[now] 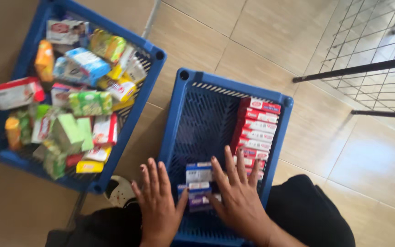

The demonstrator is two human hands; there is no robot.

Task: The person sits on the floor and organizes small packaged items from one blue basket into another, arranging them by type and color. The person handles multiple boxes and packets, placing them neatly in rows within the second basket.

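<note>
Head view: hands (pixel 161 206) flank boxes (pixel 198 183); crate (pixel 179 110) roomy.

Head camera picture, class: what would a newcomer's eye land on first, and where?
Two blue crates on the tiled floor. The left crate is heaped with mixed colourful soap packs; the right one holds a tidy row of red-and-white boxes along its right wall. At the bottom, the left hand and right hand flank small purple-and-white boxes.
</note>
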